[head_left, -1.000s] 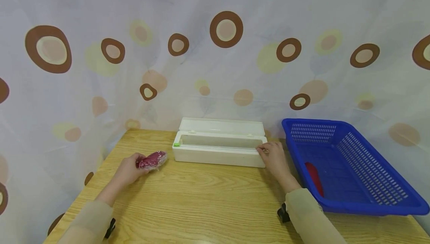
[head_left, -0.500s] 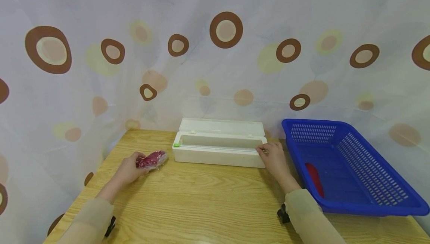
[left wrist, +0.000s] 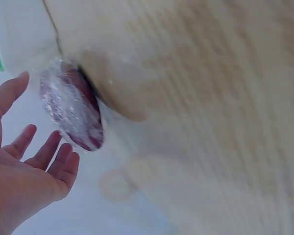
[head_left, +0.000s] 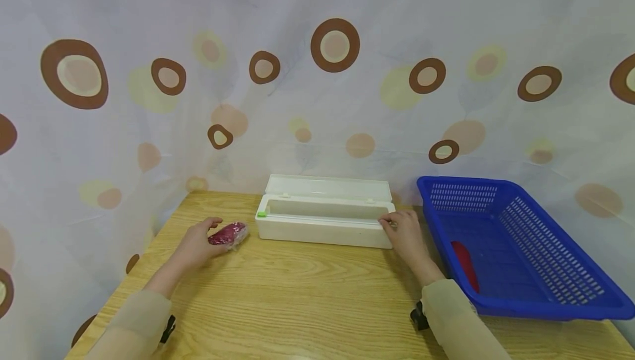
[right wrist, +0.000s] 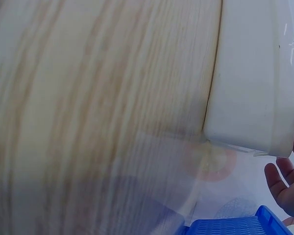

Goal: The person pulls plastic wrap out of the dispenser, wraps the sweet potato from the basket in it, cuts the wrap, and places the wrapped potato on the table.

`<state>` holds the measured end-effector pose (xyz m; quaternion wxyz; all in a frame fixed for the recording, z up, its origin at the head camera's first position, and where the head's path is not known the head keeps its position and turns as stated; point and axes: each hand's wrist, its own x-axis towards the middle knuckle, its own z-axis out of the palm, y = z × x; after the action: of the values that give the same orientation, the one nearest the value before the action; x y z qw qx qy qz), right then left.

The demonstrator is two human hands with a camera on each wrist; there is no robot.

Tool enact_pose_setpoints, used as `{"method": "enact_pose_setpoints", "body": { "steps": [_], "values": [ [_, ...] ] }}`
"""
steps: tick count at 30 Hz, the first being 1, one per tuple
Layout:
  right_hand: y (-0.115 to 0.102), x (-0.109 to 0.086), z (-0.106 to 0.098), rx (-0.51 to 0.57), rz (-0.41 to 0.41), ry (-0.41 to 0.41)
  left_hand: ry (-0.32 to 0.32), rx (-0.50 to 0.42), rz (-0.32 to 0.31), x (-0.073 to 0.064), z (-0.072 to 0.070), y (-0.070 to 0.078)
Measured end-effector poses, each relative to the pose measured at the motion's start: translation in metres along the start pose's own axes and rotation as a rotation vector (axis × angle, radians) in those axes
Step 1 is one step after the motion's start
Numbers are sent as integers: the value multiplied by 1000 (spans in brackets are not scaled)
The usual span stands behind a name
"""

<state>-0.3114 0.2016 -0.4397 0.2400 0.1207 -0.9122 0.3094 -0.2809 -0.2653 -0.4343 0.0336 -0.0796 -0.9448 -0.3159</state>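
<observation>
An oblong dark-red item wrapped in clear film (head_left: 229, 234) lies on the wooden table, left of a long white cling film box (head_left: 324, 233). The box's lid (head_left: 327, 186) stands raised at the back, and a small green slider (head_left: 261, 214) sits at its left end. My left hand (head_left: 198, 243) is beside the wrapped item, its fingers spread and apart from it in the left wrist view. My right hand (head_left: 405, 236) pinches the box's right front corner, thumb at the front and index finger over the rim. In the right wrist view, other fingers (right wrist: 286, 181) hang free past the box's end.
A blue plastic basket (head_left: 575, 238) stands at the right with a red elongated object (head_left: 465, 265) inside along its left wall. Behind the table hangs a patterned curtain (head_left: 297, 101). The wooden table (head_left: 297, 299) reaches toward me between both arms.
My left hand has let go of the wrapped item, its fingers lifting and spreading. The item stays in nearly the same place. My right hand still holds the box corner.
</observation>
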Motion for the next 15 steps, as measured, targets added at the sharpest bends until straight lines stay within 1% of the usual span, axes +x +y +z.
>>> {"method": "enact_pose_setpoints", "body": {
  "steps": [4, 7, 10, 15],
  "values": [
    [-1, 0, -1, -3, 3, -5, 49, 24, 42, 7, 2, 11],
    [-1, 0, -1, -9, 4, -6, 72, 27, 68, 11, 5, 19],
    [-1, -1, 0, -12, 7, -7, 83, -4, 89, 16, 9, 27],
    [0, -1, 0, -13, 6, -2, 100, -41, 168, 27, 18, 39]
  ]
}}
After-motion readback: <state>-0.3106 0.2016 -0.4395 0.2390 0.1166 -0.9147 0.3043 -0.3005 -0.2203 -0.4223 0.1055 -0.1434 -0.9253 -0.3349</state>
